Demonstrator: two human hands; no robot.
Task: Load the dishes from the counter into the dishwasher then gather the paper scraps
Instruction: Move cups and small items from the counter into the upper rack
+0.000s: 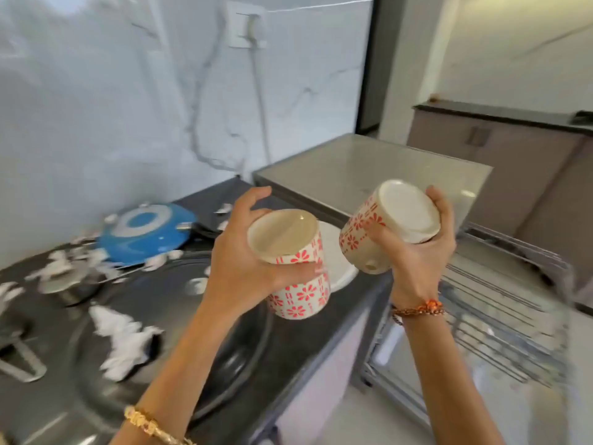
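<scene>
Left cup risk: the left hand (244, 252) grips the left cup (295, 268) from the side, base tipped toward the camera; the glazed wall is likely slick, so a loosened grip could drop it onto the desk (288, 358) or the plate (337, 255) below
Right cup risk: the right cup (385, 226) is tilted, base up, clamped between thumb and fingers of the right hand (423, 248); further tilt could let it slide out toward the rack (500, 309)
Collision risk: the two cups are near each other; moving both at once toward the rack could knock them together and chip the rims
Rack risk: the frame is motion-blurred and free rack slots cannot be told; a blind placement could catch a cup on the wires
Desk risk: scraps (122, 335) lie loose over the desk and round the blue pan (147, 232); a sweeping forearm could scatter them to the floor
Left hand pose: forearm raised from lower left, fingers curled round the cup wall, thumb lifted behind the base
Right hand pose: forearm near upright, wrist bent left, fingers wrapped over the base edge, thumb across the patterned wall
Cup location: both held in the air, left cup over the desk edge, right cup between the desk and the dishwasher (369, 168)
Remaining: pan, plate and scraps are on the desk
</scene>
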